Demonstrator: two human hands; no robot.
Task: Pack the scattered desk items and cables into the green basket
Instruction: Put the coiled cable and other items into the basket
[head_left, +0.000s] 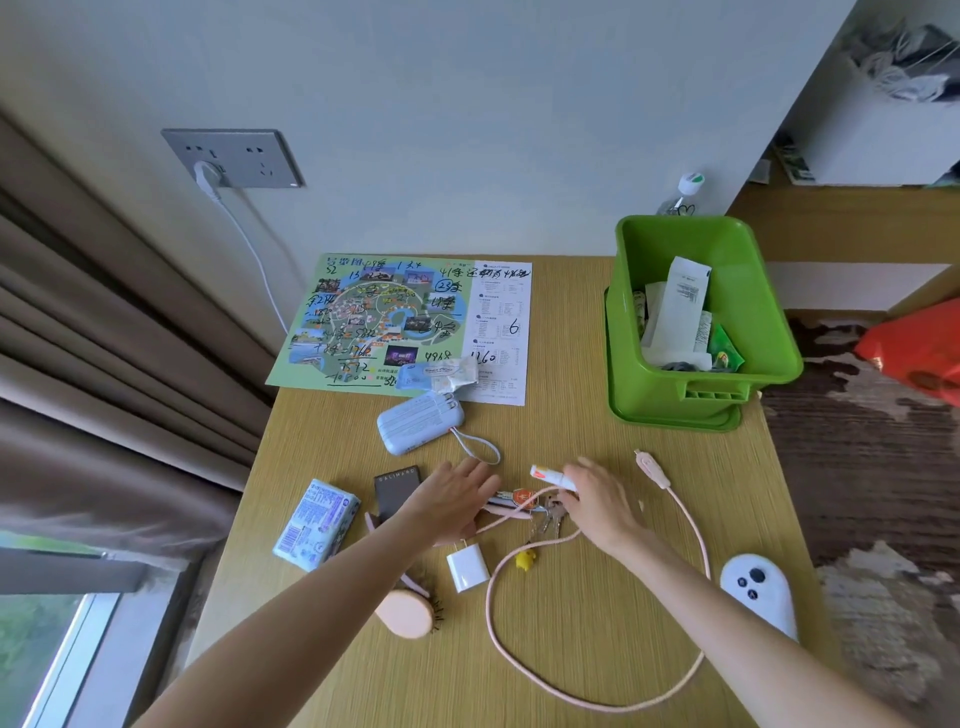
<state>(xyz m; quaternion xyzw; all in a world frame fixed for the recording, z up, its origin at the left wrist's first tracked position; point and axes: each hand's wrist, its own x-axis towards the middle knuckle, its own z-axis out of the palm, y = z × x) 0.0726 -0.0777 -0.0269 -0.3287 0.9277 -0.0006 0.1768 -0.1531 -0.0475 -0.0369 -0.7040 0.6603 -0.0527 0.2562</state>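
Observation:
The green basket (639, 332) stands at the table's far right with papers and packets inside. My left hand (452, 499) hovers flat and open beside a dark card case (396, 491). My right hand (597, 501) reaches over a bunch of keys (548, 519), its fingers touching a small white tube (550, 477); whether it grips anything I cannot tell. A pink cable (597, 704) loops across the front of the table, and a white charger plug (467, 569) lies by it. A blue power bank (418, 422) sits further back.
A scribbled map sheet (363, 322) and a wipes pack (441, 373) lie at the back. A tissue pack (317, 522) is on the left, a pink hairbrush (408, 613) near the front, a white remote (758, 587) at the right edge. Curtains hang left.

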